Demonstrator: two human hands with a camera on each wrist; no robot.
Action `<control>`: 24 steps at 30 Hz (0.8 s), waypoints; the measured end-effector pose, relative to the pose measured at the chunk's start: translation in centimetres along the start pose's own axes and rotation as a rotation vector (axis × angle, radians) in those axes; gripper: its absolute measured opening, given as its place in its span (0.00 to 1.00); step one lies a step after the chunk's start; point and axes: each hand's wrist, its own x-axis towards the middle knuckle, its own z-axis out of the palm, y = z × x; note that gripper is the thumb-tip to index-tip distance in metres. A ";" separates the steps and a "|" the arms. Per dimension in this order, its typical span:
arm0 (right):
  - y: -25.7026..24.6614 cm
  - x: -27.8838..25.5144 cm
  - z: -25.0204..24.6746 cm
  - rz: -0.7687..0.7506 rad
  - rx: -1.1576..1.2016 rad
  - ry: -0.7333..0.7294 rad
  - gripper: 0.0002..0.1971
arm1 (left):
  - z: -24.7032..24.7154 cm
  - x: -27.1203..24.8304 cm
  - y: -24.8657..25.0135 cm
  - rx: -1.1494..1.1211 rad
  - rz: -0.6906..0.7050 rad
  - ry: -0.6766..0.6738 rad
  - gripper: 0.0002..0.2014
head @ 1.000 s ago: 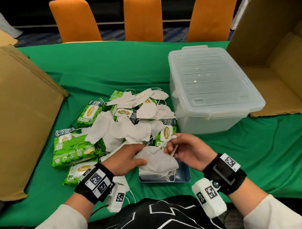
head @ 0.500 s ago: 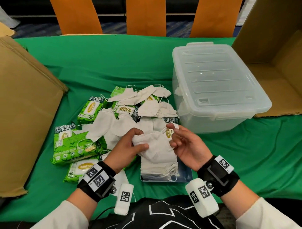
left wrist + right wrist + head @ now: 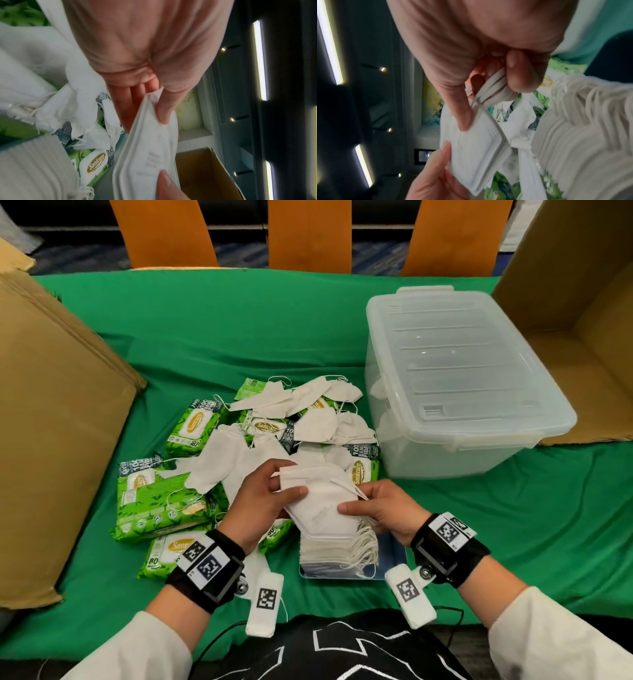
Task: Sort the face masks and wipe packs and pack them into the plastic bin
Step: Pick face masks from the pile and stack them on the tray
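The green wipe packs [image 3: 161, 498] spread across your desk [image 3: 513, 525] read "Sanicare" in gold ovals, with "100 BAMBOO FIBER" partly legible on dark strips and an "80" on the pack nearest you at about 8 o'clock. You hold a folded white face mask [image 3: 322, 501] between both hands, just above the stack of masks [image 3: 335, 546] sitting on a flat blue tray [image 3: 397, 556] at 6 o'clock. Faint grey print runs along the held mask, too blurred to read. Your left hand [image 3: 263, 501] pinches its left end, thumb on top and fingers [image 3: 137, 102] underneath. Your right hand [image 3: 383, 505] presses its thumb on the mask's right end while curled fingers [image 3: 520, 73] clamp the ear loop. The lidded clear plastic bin [image 3: 455, 385] stands at 2 o'clock, beside the loose masks [image 3: 308, 419].
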 end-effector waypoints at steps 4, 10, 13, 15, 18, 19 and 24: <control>1.2 0.7 0.4 0.004 0.103 0.092 0.11 | 0.4 -0.5 -0.6 -0.074 -0.119 -0.075 0.21; 2.5 0.3 0.5 0.043 0.156 0.131 0.09 | -0.5 -0.1 -2.7 0.204 -0.088 -0.143 0.19; 1.7 0.0 -1.2 0.065 0.361 0.216 0.18 | -1.8 0.0 -3.2 0.330 -0.076 -0.162 0.16; 1.4 -0.3 -1.8 0.052 0.458 0.208 0.20 | -2.5 0.1 -3.6 0.313 -0.107 -0.158 0.11; 1.7 -0.5 -1.8 0.047 0.317 0.094 0.14 | -2.7 0.4 -3.8 0.277 -0.103 -0.141 0.08; 1.9 -0.5 -1.6 0.050 0.229 0.056 0.11 | -2.5 0.4 -3.8 0.268 -0.093 -0.140 0.07; 2.2 0.0 -0.5 -0.072 -0.146 0.061 0.07 | -1.4 0.4 -3.3 0.266 -0.066 -0.167 0.06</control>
